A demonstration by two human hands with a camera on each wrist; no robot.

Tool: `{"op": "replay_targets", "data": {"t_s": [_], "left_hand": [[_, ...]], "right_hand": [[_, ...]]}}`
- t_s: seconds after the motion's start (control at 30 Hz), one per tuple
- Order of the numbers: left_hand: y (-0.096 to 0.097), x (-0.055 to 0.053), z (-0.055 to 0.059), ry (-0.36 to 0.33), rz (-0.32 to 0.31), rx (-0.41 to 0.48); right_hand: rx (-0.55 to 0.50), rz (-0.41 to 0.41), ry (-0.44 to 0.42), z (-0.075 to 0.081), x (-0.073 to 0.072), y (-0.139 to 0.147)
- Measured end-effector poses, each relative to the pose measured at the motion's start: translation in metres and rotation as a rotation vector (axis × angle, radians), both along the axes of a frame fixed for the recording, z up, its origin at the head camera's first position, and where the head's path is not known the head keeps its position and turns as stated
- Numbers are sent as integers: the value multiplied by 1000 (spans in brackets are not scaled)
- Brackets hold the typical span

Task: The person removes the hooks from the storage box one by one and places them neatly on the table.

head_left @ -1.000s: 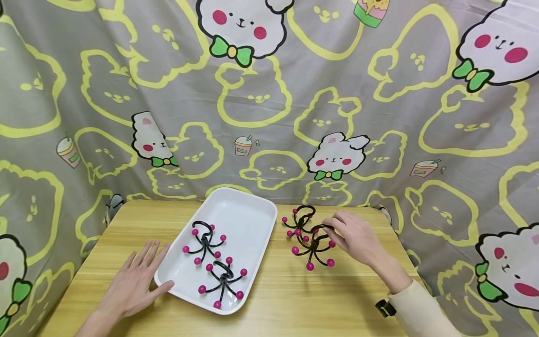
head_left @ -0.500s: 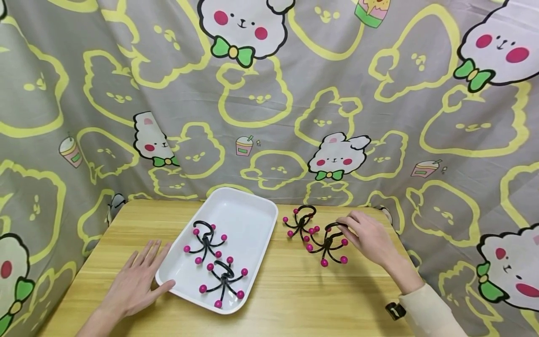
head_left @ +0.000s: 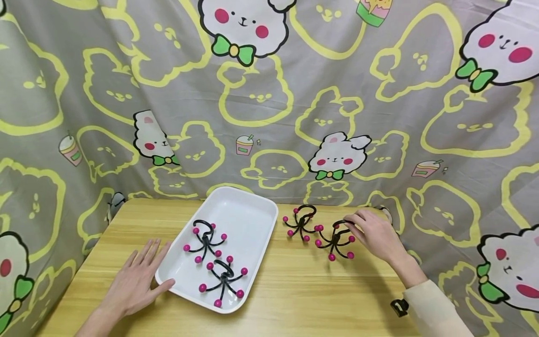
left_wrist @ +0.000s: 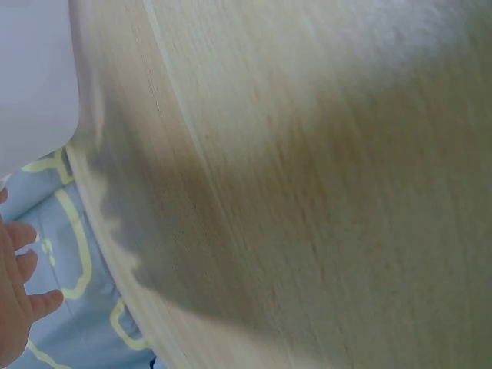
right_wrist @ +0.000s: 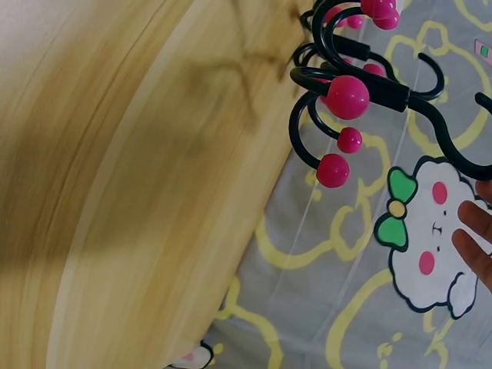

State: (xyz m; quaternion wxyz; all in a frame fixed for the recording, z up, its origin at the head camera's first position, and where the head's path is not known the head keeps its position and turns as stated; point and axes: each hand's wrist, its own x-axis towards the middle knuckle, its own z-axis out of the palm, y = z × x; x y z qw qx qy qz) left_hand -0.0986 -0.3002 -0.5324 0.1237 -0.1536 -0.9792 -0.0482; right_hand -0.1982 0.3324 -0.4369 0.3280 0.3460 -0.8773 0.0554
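Right grip (head_left: 377, 235) pinching the hook (head_left: 343, 222) of black claw hanger (head_left: 335, 239) | right of white tray (head_left: 242, 217), ball tips (head_left: 331, 257) near second hanger (head_left: 301, 223), desk (head_left: 294, 299) contact unclear | left grip (head_left: 134, 282) spread at tray rim | best: steady pinch, hanger level, tips clear of second hanger

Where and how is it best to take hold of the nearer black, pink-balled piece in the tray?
Likely by its curved handle, pinched from above: it loops over the spread legs, which end in pink balls. The tray wall close by may hinder a low approach from the right.
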Motion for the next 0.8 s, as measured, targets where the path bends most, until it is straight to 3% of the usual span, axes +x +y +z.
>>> {"op": "replay_targets", "data": {"t_s": [0.47, 0.8], "left_hand": [[1, 0, 3, -12, 1, 1], [1, 0, 4, -13, 2, 0]], "right_hand": [[18, -87, -51, -10, -11, 20], [41, -80, -70, -15, -30, 28]]}}
